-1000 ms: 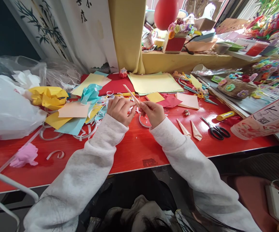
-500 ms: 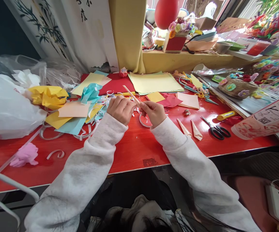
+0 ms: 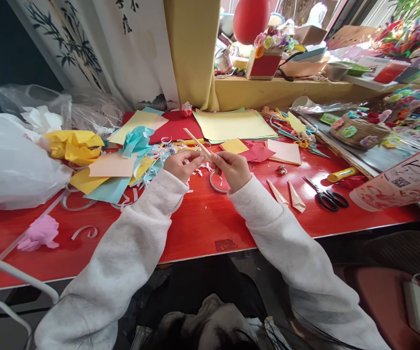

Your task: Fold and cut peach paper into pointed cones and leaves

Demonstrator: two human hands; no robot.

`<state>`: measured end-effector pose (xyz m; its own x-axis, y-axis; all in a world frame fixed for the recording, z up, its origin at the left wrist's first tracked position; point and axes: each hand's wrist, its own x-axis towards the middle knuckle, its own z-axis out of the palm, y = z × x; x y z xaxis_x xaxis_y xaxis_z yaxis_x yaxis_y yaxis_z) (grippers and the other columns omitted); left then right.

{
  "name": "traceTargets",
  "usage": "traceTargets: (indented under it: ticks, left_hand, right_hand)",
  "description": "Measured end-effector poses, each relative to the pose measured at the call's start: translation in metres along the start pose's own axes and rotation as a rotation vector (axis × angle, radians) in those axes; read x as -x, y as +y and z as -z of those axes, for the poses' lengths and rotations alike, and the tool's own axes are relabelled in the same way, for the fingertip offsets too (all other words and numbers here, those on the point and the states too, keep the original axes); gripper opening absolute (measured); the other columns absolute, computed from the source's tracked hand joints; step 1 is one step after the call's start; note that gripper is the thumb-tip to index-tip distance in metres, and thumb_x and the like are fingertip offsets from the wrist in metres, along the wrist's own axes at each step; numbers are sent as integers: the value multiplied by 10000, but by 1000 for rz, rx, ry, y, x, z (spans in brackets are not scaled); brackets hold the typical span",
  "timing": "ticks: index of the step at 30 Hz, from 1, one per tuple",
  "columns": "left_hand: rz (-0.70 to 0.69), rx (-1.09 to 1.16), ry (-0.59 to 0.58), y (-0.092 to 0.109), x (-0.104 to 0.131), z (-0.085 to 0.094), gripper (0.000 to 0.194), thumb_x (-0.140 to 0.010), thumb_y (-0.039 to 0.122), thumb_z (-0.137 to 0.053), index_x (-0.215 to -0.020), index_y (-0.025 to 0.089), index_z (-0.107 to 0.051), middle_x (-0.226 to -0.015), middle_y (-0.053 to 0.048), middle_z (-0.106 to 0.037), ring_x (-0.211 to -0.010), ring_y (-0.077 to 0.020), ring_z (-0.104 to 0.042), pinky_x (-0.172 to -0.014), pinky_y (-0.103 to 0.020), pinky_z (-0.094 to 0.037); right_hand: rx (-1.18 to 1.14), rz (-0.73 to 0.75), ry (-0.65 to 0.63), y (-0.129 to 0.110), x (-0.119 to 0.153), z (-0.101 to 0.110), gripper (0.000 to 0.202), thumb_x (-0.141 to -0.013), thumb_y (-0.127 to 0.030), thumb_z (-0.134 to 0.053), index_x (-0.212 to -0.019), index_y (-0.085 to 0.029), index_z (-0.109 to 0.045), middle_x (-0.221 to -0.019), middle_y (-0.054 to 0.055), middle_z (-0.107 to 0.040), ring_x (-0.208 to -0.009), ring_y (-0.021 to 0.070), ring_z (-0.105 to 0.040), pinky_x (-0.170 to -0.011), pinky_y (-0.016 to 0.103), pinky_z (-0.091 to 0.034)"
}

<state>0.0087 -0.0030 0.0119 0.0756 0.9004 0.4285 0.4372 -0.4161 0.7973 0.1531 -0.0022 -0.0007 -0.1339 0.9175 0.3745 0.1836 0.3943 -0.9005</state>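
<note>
A slim pale-pink paper piece point(image 3: 194, 139) is held up near the centre of the frame, above the red tabletop point(image 3: 202, 228). Its long axis runs aslant, from a narrow tip at the upper left down to the lower right, so the tip points to the upper left and away from the person. The right hand point(image 3: 232, 170) pinches the lower end between thumb and fingers. The left hand point(image 3: 180, 165) is curled close against the same end, thumb toward the paper; whether it grips cannot be told. A thin ring point(image 3: 215, 183) lies just below the right fingers. Right of centre, two folded paper cones point(image 3: 296, 196) lie with their points also toward the upper left, near black-handled scissors point(image 3: 329, 199).
</note>
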Motion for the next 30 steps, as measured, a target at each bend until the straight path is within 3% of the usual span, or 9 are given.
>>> traceTargets:
  ticks: [7,14,20,22,24,27,30]
  left_hand:
    - [135,-8,29,6,4,-3,172,-624,321,-582,-713,180,-621,-674,23,-577,-481,-65,-385,-472,-214,-327]
    - [195,37,16,8,3,-4,209,-569,363,-617,-571,157,-579,-541,31,-500,-534,-86,-431,-502,-208,-349]
    - [161,137,-61,0,-1,0,166,-650,289,-535,-670,168,-646,-564,11,-569,-570,-115,-494,-525,-224,-389]
    - [106,49,-68,-5,-2,0,185,-675,288,-504,-675,166,-643,-549,8,-557,-549,-116,-491,-519,-234,-391]
    - [-22,-132,14,-9,-2,0,187,-682,294,-500,-681,158,-628,-603,-9,-562,-573,-126,-498,-549,-255,-399]
    - [-333,-438,220,-14,-1,2,192,-695,315,-506,-730,152,-602,-761,-55,-566,-694,-164,-509,-643,-301,-396]
    - [-600,-642,230,-15,1,6,198,-745,326,-469,-807,182,-591,-803,-67,-568,-766,-193,-508,-691,-341,-359]
  right_hand:
    - [357,197,169,0,2,-3,245,-772,-343,-429,-717,-151,-571,-629,11,-513,-575,87,-443,-561,214,-350]
    - [464,291,123,2,2,-5,193,-777,-279,-436,-720,-154,-572,-672,33,-525,-612,106,-461,-593,220,-361]
    - [455,267,117,-1,3,-5,194,-774,-275,-439,-719,-163,-587,-652,25,-538,-597,100,-466,-587,213,-364]
    - [440,240,111,-1,2,-4,200,-768,-287,-445,-715,-160,-591,-638,20,-536,-589,97,-462,-581,213,-362]
    - [411,208,101,1,2,-3,226,-763,-320,-446,-712,-156,-592,-628,16,-531,-580,93,-452,-570,213,-356]
    - [320,143,86,6,0,-1,292,-754,-393,-435,-705,-151,-589,-589,4,-509,-548,82,-426,-534,209,-341]
    - [181,59,42,8,-2,0,356,-728,-460,-435,-677,-140,-582,-529,-11,-467,-491,65,-382,-474,199,-317]
